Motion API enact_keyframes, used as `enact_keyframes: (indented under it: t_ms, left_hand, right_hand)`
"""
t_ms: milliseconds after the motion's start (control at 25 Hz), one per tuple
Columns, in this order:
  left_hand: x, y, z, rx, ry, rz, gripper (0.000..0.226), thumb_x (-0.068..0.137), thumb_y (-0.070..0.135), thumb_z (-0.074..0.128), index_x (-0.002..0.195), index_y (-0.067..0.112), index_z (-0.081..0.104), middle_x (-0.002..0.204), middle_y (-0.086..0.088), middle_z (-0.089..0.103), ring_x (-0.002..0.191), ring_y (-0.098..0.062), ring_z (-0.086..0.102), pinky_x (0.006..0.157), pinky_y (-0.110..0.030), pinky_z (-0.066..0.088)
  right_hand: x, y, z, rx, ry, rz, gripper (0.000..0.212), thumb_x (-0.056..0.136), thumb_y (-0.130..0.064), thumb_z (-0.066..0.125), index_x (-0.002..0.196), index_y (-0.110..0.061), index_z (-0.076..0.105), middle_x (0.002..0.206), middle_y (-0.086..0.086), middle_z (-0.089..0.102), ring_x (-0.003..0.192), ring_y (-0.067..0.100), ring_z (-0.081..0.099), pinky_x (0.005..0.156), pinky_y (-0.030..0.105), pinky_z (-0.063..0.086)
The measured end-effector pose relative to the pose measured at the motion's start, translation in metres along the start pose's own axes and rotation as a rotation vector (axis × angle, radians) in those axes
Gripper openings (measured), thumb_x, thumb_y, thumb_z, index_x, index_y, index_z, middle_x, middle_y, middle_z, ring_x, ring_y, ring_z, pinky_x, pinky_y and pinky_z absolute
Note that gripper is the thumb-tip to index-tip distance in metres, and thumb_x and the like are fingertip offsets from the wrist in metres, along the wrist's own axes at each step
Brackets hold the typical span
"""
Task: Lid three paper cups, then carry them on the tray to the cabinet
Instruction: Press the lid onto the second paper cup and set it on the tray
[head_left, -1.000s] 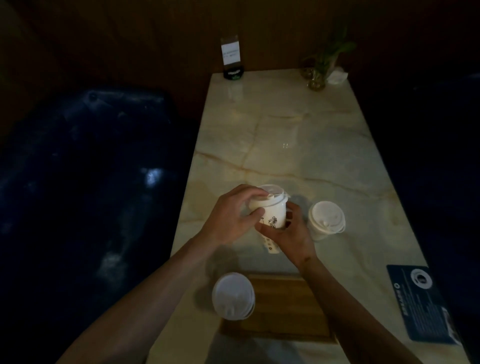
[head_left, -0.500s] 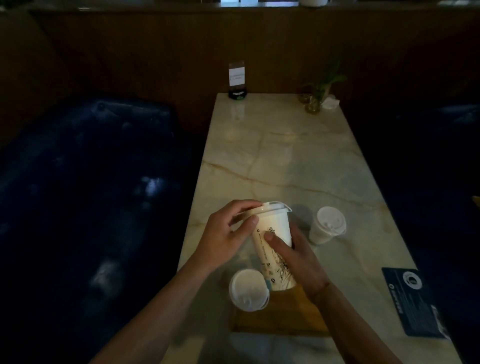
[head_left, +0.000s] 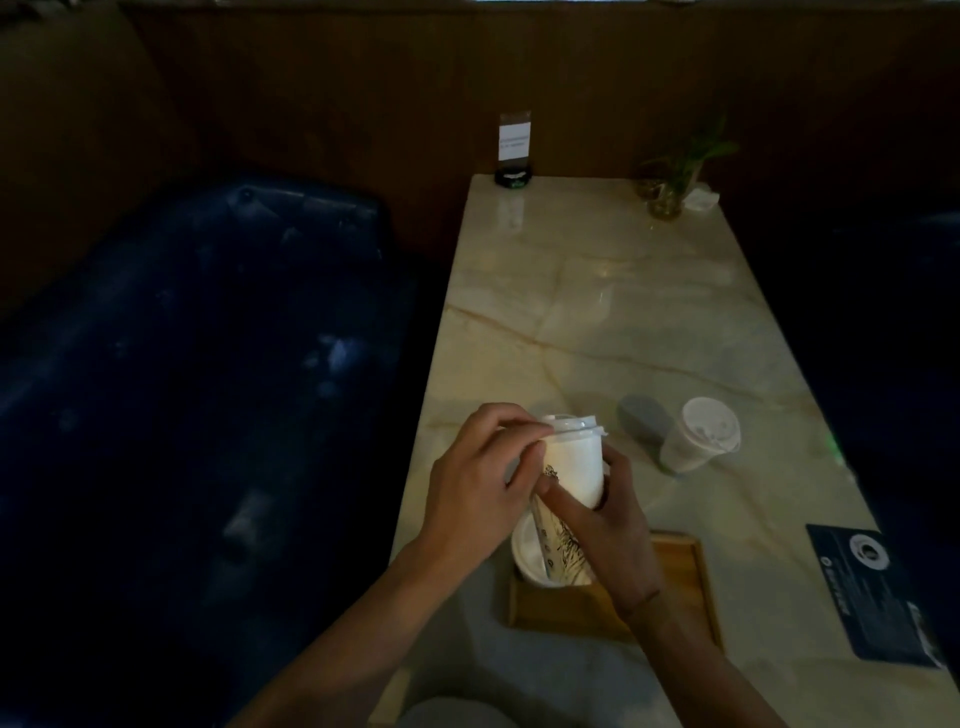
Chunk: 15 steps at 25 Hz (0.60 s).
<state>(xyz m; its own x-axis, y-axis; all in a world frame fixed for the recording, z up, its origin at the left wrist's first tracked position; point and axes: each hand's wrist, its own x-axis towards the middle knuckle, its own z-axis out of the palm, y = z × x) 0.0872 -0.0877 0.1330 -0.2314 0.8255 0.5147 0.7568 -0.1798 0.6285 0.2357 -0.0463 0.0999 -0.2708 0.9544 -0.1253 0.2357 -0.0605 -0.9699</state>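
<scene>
Both hands hold one printed paper cup (head_left: 571, 467) above the wooden tray (head_left: 675, 582): the right hand (head_left: 602, 525) grips its body, the left hand (head_left: 483, 483) pinches its lid (head_left: 727, 426)'s rim. A second lidded cup (head_left: 524, 558) stands on the tray; a third lidded cup (head_left: 698, 436) stands on the marble table (head_left: 597, 312).

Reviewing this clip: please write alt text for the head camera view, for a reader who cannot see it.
Over a marble table, the right hand holds a printed paper cup while the left hand pinches its lid. One lidded cup sits on the wooden tray, another lidded cup on the table.
</scene>
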Motion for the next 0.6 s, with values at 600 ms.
enact_keyframes:
  t_ms: [600]
  left_hand:
    - [-0.015, -0.001, -0.031, -0.065, 0.057, 0.044, 0.015, 0.091, 0.021, 0.064, 0.097, 0.009, 0.072, 0.099, -0.001, 0.063, 0.094, -0.015, 0.064, 0.082, -0.032, 0.054]
  right_hand:
    - [-0.026, -0.017, 0.025, -0.094, 0.035, -0.030, 0.076, 0.051, -0.066, 0.076, 0.117, -0.038, 0.051, 0.096, -0.018, 0.068, 0.085, -0.009, 0.064, 0.061, 0.015, 0.051]
